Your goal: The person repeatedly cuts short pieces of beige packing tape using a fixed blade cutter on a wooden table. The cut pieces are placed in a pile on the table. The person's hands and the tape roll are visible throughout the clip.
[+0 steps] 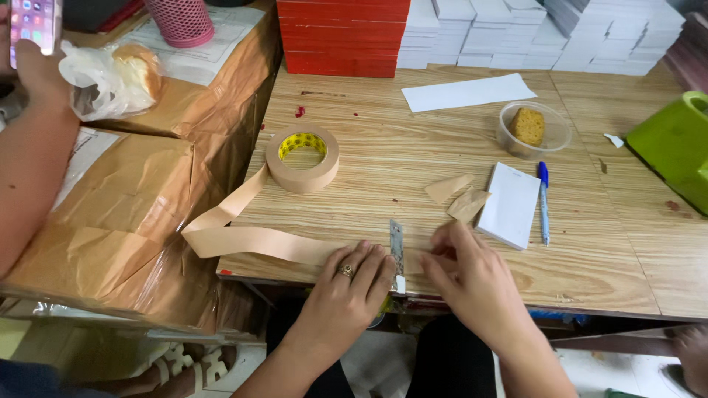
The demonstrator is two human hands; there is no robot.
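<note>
A roll of tan paper tape (302,158) lies on the wooden table (605,258), and a long strip (243,237) loops off it toward the front edge. My left hand (352,285), with a ring on one finger, presses flat on the strip beside a metal cutter blade (397,245). On the blade's other side my right hand (466,276) pinches the tape's end. Two cut tan pieces (457,197) lie just beyond my right hand.
A white notepad (510,204) and blue pen (543,203) lie to the right, with a clear tub holding a sponge (528,127) behind. Red and white stacks (346,37) line the back. A green object (672,146) stands far right. At left, another person's arm (33,147) holds a phone over brown-wrapped packages (133,221).
</note>
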